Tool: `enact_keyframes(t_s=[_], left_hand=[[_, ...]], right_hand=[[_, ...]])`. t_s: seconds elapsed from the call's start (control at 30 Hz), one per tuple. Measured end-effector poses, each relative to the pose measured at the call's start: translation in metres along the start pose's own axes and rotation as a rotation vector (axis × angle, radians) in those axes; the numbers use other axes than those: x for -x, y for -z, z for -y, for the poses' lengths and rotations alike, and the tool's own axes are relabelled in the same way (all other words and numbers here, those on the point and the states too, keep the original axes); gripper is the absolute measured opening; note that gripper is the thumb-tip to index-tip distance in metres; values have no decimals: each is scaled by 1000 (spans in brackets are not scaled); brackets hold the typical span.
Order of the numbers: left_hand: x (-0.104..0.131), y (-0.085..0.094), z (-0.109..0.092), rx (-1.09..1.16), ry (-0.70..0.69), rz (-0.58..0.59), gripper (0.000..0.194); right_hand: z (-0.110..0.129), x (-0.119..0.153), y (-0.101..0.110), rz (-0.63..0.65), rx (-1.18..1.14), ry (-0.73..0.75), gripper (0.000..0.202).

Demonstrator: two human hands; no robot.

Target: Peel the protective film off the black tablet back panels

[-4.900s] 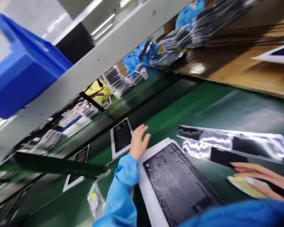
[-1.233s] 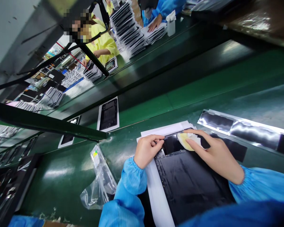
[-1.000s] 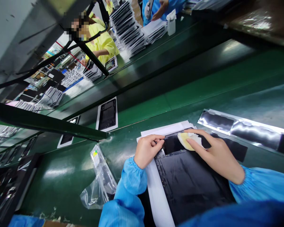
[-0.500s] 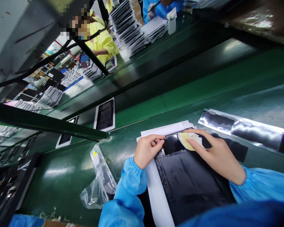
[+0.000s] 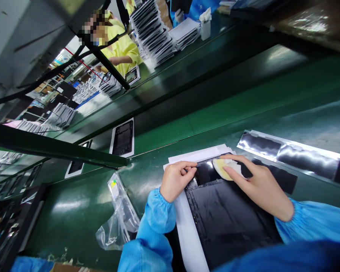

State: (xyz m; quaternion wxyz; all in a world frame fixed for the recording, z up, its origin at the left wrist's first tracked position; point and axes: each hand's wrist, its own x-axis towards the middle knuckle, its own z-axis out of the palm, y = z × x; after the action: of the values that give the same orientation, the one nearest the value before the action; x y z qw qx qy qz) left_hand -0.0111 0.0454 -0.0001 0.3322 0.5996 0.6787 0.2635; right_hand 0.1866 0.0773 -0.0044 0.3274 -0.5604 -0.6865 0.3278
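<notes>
A black tablet housing (image 5: 232,219) lies on white sheets (image 5: 191,238) in front of me. A shiny dark sheet (image 5: 208,173) covers a strip near its far end. My left hand (image 5: 178,180) is closed at the far left corner, with thumb and fingertips pinching the housing's edge. In my right hand (image 5: 257,183) is a folded yellow-and-white wiping pad (image 5: 225,169), held between thumb and fingers and resting on the dark sheet. The pad hides part of the surface beneath it.
Right of the housing lies a clear strip with dark film pieces (image 5: 294,155). A crumpled plastic bag (image 5: 119,215) lies to the left. Beyond, a conveyor carries another tablet housing (image 5: 123,138). A green metal bar (image 5: 56,145) crosses at left; co-workers sit behind stacks (image 5: 151,32).
The housings on the conveyor have shifted slightly left. Across the line, a co-worker in blue now holds up a dark panel. Both my hands and the pad look almost unmoved.
</notes>
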Motion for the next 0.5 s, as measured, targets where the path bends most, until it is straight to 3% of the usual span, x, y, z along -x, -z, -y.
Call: enact_keyframes(t_s=[0.5], left_hand=[[-1, 0, 1, 2, -11, 3, 21]], right_hand=[[-1, 0, -1, 5, 39, 29, 28]])
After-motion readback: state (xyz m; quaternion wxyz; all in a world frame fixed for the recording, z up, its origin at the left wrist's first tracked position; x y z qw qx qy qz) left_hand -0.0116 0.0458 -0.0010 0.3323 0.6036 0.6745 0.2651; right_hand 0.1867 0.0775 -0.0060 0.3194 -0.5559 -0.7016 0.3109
